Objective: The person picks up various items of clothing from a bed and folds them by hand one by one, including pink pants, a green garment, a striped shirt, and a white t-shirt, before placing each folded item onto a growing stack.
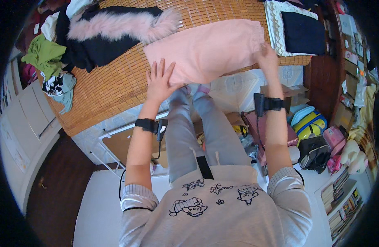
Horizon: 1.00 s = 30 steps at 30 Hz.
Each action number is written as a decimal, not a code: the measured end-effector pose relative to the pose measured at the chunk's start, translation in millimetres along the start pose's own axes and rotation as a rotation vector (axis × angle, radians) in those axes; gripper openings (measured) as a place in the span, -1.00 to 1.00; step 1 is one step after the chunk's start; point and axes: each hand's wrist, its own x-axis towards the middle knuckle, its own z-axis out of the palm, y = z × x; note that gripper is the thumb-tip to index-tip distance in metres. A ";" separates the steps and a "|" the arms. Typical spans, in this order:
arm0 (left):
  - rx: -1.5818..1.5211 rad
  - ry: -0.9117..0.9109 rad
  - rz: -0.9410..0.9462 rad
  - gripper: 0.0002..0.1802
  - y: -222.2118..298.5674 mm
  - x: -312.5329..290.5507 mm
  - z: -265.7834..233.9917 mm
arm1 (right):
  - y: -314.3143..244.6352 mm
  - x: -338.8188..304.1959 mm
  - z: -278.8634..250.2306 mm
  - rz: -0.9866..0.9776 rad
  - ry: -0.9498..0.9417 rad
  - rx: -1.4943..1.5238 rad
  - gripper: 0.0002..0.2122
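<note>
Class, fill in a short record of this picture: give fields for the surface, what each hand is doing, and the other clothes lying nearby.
surface: woven bamboo mat
main item: pink garment, spread flat on the mat
left hand: open, palm flat on the garment's near left edge
right hand: on the garment's right end; grip cannot be told
nearby clothes: black coat with pink fur trim, green garment
far right: folded dark cloth on a white quilted pad

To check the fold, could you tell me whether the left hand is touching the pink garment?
Touching: the head view shows the left hand lying flat on the pink garment's near edge.
</note>
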 end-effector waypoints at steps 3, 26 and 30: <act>0.056 0.023 0.003 -0.27 -10.1 12.5 10.2 | -28.1 -19.5 34.6 -0.197 0.045 -0.101 -0.49; -0.149 -0.193 -0.076 -0.22 26.4 2.5 6.6 | -46.5 64.1 49.1 -0.326 -0.172 -0.700 -0.12; -0.615 -0.296 -0.065 -0.33 23.4 16.0 -9.5 | -74.6 76.7 52.5 -0.308 -0.094 -0.730 -0.16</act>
